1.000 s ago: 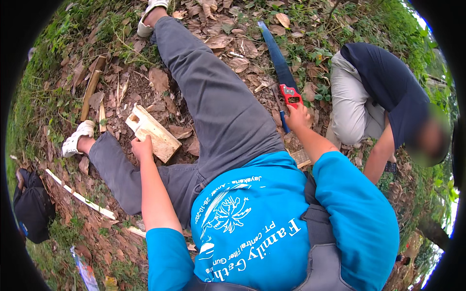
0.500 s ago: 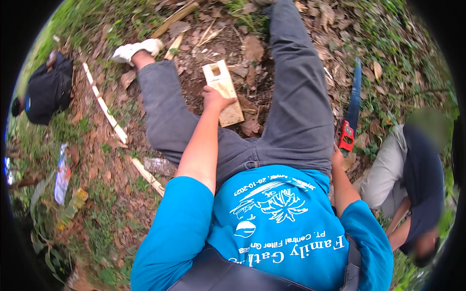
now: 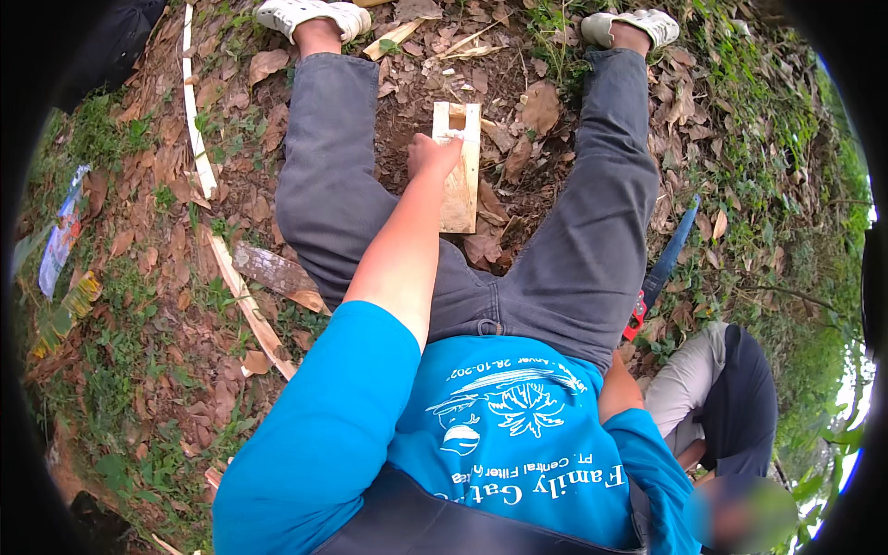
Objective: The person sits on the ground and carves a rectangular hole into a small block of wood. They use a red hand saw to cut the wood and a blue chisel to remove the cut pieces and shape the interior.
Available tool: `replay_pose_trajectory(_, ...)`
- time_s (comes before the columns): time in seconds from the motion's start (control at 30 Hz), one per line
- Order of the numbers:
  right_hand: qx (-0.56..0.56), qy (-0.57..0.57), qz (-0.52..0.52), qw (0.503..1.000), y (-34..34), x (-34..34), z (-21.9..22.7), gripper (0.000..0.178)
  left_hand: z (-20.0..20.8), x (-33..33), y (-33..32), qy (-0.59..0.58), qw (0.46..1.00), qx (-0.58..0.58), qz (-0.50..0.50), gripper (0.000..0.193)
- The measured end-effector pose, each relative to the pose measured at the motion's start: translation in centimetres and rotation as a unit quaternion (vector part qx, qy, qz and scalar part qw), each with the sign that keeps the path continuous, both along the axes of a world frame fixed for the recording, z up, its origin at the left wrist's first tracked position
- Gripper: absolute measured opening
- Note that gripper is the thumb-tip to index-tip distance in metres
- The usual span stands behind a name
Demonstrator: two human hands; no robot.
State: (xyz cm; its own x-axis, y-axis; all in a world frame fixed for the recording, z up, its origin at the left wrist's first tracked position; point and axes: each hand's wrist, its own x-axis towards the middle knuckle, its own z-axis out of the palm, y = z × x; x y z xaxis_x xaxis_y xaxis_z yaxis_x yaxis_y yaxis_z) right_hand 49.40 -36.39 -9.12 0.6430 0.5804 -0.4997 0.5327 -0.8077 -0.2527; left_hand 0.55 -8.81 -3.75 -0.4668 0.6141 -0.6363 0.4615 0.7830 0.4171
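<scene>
Left hand [image 3: 433, 154] out front between the spread legs, fingers [image 3: 448, 143] curled narrow around the near-left edge of a pale wooden block [image 3: 459, 185], holding it flat against the bare ground [image 3: 407, 120]. Block lying lengthwise away from the body, a square notch cut at its far end just beyond the fingers, the near end reaching back toward the lap. Dry brown leaves [image 3: 541, 106] scattered just right of the fingers and under the block's near end. Grey trousers [image 3: 592, 240] flanking the block on both sides, white shoes [image 3: 310, 14] well beyond the fingers at the top edge.

Right hand hidden behind the right thigh and blue shirt [image 3: 499, 435]; fingers out of sight, grip impossible to tell. Blue-bladed saw [image 3: 668, 254] with a red handle [image 3: 636, 319] showing past the right thigh, well apart from the left fingers, blade slanting up and away over the leaf litter.

Left of the fingers, well apart: a long thin split strip of pale wood [image 3: 192, 111] on the ground, a second strip [image 3: 245, 301] running on toward the body, and a flat dark piece of bark [image 3: 273, 268] beside it. Grass and weeds farther left. At lower right, another person crouched [image 3: 731, 388] in light trousers and a dark top, just beyond the saw handle.
</scene>
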Motion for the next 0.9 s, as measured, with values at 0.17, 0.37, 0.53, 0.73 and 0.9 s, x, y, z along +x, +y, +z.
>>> replay_pose_trajectory(0.17, 0.005, 0.033, -0.002, 0.999, 3.0, -2.4, 2.4, 0.02, -0.5, -2.8, 0.0, -0.077, 0.99, 0.029, 0.116, 0.068)
replay_pose_trajectory(0.37, 0.012, 0.061, 0.007, 0.998, 5.6, -3.8, 3.7, 0.02, -1.0, 0.4, -1.2, 0.008, 0.992, 0.02, 0.125, 0.064)
replay_pose_trajectory(0.53, 0.01, 0.077, 0.01, 0.997, 6.2, -4.7, 3.2, 0.019, -0.4, 3.4, -1.2, 0.087, 0.987, 0.002, 0.132, 0.063)
replay_pose_trajectory(0.73, -0.01, 0.098, 0.011, 0.995, 6.9, -4.7, 2.9, 0.019, -2.4, 0.8, -2.0, 0.01, 0.992, 0.081, 0.098, 0.056)
replay_pose_trajectory(0.9, -0.027, 0.104, 0.007, 0.994, 6.9, -4.2, 2.4, 0.018, -3.0, 2.1, -2.7, 0.08, 0.982, 0.129, 0.116, 0.051)
